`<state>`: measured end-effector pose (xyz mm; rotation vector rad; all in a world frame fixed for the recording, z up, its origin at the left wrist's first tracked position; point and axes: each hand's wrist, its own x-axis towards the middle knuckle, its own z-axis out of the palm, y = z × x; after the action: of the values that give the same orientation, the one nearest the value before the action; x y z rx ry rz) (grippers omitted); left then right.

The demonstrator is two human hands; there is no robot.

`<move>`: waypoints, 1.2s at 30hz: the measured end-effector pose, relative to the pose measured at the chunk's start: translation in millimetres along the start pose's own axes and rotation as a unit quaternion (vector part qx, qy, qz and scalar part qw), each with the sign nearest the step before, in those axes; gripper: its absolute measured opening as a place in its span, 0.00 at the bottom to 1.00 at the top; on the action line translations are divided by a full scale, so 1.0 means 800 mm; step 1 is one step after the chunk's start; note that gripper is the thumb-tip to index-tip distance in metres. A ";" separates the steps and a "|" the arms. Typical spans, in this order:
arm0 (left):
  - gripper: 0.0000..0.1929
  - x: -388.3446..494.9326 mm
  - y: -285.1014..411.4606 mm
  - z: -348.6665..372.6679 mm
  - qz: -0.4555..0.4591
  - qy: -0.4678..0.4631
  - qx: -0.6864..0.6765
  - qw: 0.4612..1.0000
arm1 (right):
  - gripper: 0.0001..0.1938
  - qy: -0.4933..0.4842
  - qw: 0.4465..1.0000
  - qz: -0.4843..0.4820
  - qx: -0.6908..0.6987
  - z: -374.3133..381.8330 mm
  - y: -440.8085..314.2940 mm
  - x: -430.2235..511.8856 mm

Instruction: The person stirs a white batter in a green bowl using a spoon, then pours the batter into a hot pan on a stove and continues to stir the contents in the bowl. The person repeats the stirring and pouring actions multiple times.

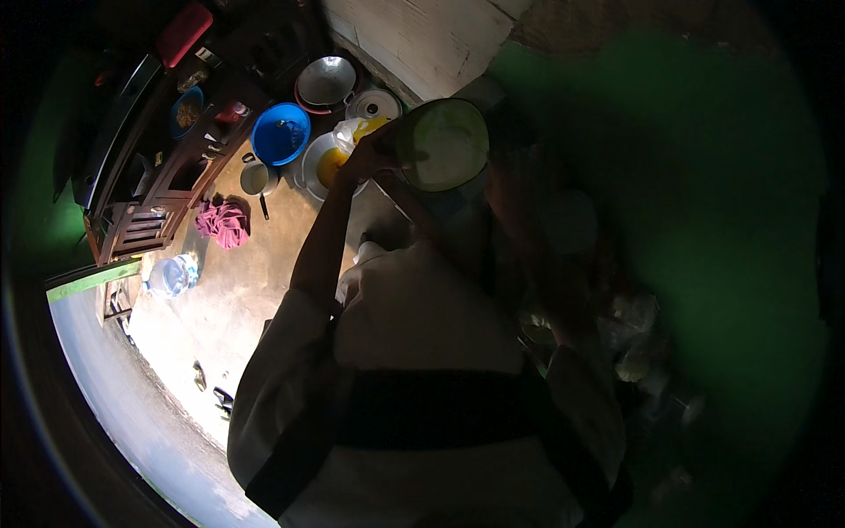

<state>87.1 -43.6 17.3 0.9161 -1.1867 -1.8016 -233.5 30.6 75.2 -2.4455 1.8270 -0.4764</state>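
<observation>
A greenish, rounded open container [443, 146] with a dark rim is held up in front of me, and a paler area shows inside it. At its left side is my left hand [370, 157], with the fingers against the wall of the container. My right hand [507, 195] is in deep shadow by the container's right rim; its fingers are too dark to make out. Just beyond my left hand, a metal basin [310, 173] with something orange-yellow in it rests on the floor. A white and yellow plastic bag [348, 134] lies at that basin's edge.
Left of the basin are a blue plastic basin [272, 135], a saucepan [256, 178] and a crumpled pink cloth [224, 223]. Behind stand a metal wok [326, 80] and a round metal lid [389, 105]. A wooden cabinet [173, 198] and a clear plastic water bottle [170, 277] are farther left.
</observation>
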 end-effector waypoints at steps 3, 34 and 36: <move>0.51 -0.004 0.003 0.000 0.011 0.022 0.016 1.000 | 0.22 -0.098 0.992 0.078 0.034 -0.024 -0.028 -0.007; 0.31 0.009 -0.069 0.035 0.467 0.124 0.502 0.718 | 0.41 0.106 0.883 0.212 0.404 0.020 -0.087 -0.109; 0.32 0.004 -0.077 0.004 0.438 0.098 0.501 0.740 | 0.42 0.111 0.903 0.217 0.354 0.021 -0.076 -0.131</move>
<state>69.9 -29.1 -40.5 0.8016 -2.0158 -0.2104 -199.1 144.9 50.4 -1.5062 1.7609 -1.1608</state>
